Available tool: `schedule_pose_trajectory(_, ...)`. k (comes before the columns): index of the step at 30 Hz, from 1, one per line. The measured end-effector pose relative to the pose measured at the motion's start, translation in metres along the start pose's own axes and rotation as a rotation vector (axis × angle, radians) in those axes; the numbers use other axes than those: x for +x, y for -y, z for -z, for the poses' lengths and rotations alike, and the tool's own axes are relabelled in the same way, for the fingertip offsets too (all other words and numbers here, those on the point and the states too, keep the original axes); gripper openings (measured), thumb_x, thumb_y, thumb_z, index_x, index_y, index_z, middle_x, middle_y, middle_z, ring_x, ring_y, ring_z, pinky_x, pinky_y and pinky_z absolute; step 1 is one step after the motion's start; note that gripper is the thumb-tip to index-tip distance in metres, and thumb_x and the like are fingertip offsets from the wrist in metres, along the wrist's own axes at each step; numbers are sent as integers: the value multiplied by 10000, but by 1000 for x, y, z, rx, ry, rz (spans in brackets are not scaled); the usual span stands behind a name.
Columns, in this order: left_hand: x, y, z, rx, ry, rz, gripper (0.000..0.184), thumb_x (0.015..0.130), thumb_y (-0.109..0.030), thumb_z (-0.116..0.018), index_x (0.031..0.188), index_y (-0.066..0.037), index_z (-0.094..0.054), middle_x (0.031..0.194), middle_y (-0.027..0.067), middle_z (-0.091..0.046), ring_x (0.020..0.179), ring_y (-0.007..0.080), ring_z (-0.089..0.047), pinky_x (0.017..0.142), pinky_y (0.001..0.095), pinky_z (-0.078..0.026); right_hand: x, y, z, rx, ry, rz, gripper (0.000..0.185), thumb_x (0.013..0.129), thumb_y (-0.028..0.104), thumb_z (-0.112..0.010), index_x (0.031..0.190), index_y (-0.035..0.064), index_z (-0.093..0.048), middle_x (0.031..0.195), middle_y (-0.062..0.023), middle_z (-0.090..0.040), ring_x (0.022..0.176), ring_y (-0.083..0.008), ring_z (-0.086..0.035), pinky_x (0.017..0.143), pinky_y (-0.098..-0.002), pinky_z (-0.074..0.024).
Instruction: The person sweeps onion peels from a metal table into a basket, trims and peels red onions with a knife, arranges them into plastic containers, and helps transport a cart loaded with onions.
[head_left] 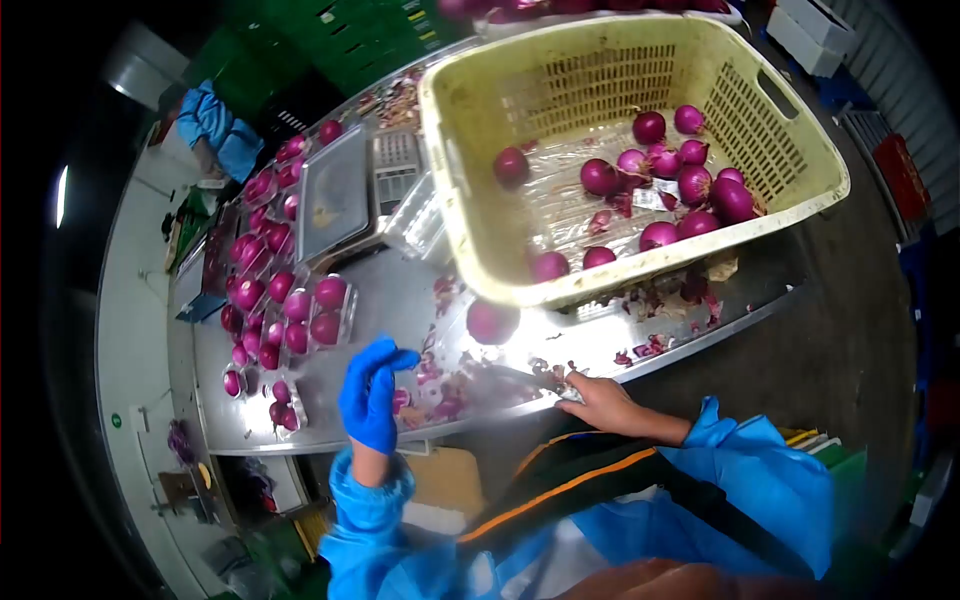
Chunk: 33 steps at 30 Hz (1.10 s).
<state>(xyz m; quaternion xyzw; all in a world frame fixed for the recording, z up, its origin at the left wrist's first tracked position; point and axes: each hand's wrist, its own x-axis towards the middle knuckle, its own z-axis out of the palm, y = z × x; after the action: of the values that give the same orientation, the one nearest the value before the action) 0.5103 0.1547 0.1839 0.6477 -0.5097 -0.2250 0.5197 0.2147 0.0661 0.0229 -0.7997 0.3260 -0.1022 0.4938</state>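
Observation:
My left hand (370, 397), in a blue glove, is raised over the near part of the metal table. Its fingers are apart and I see nothing held in them. Beside the glove lies a small purple piece (401, 400), too unclear to name. My right hand (607, 407), bare, grips a knife (527, 377) by its handle, with the blade pointing left over the table edge. A single red onion (492, 322) rests on the table between my hands and the basket. Loose onion skins (445, 395) are scattered around the knife.
A large yellow plastic basket (640, 262) with several red onions stands on the table (385, 285). At left, clear trays (346, 318) of onions surround a weighing scale (335, 195). Green crates (350, 40) are stacked behind. Another person's blue sleeve (215, 125) shows at far left.

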Motion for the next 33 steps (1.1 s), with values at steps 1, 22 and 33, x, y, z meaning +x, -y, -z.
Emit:
schedule_pose_trajectory(1, 27, -14, -10, 32, 75, -58, 318, 950, -72, -537, 1247, 38, -569, 1071, 162, -679, 969, 212, -647, 913, 336, -471, -5, -14, 2, -5, -14, -8, 413, 899, 305, -640, 1207, 66, -507, 927, -247, -645, 848, -432, -637, 721, -497, -505)
schedule_pose_trajectory(22, 280, -42, -373, 203, 1180, -269, 500, 887, -298, -684, 1304, -53, -555, 1023, 147, -667, 946, 246, -648, 856, 368, -506, -17, -90, 66, 268, 119, -161, 447, 895, 318, -556, 1213, 5, -578, 1197, -250, -578, 1134, -402, -532, 1009, -459, -393)
schedule_pose_trajectory(33, 223, -27, -513, 706, 941, -363, 935, 638, -577, -764, 1330, -14, -485, 1125, 248, -610, 1010, 398, -625, 870, 445, -519, -27, -91, 68, 127, -134, -153, 404, 893, 302, -600, 1204, 61, -508, 872, -198, -660, 740, -392, -654, 676, -475, -530)
